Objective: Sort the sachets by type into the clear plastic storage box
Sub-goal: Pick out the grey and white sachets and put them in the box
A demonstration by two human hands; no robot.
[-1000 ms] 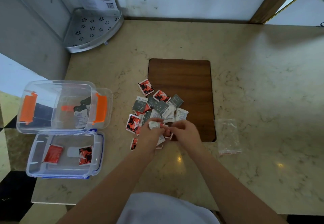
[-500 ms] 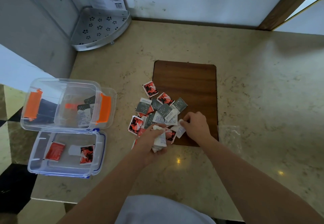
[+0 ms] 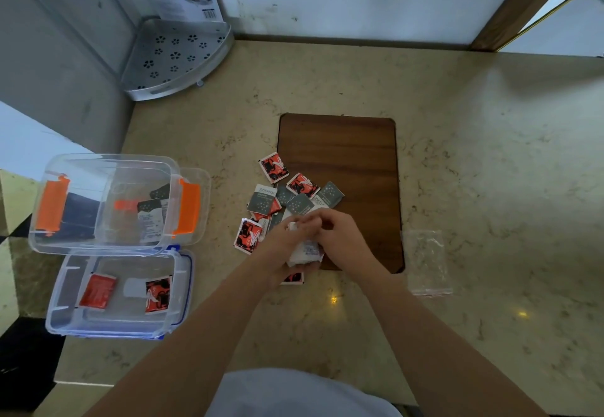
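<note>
**Both hands on white sachets at the near edge of the pile**

Grip: your left hand (image 3: pixel 287 246) is curled round a small stack of white sachets (image 3: pixel 305 251), palm side up, fingers closed under them. Your right hand (image 3: pixel 340 237) meets it from the right, fingers bent onto the same stack; whether it pinches one sachet or only steadies the lot, you cannot tell from this view.

Directly under your hands: one red sachet (image 3: pixel 293 277) peeks out on the counter below the left wrist.

Pile: the loose sachets (image 3: pixel 295 202), grey, red-and-black and white, lie overlapped just beyond your hands, straddling the left edge of the wooden board (image 3: pixel 353 155). One red-and-black sachet (image 3: pixel 274 168) sits at the far end of the pile, another (image 3: pixel 247 237) at its left edge.

Left of the pile: the clear box with orange latches (image 3: pixel 104 202) holds grey and white sachets. Touching its near side, the clear tray with blue trim (image 3: pixel 121 295) holds two red sachets.

Right of the board: an empty-looking clear plastic bag (image 3: pixel 426 261) lies flat on the marble counter (image 3: pixel 490 188).

Far left corner: a metal corner shelf (image 3: pixel 176 57).
</note>
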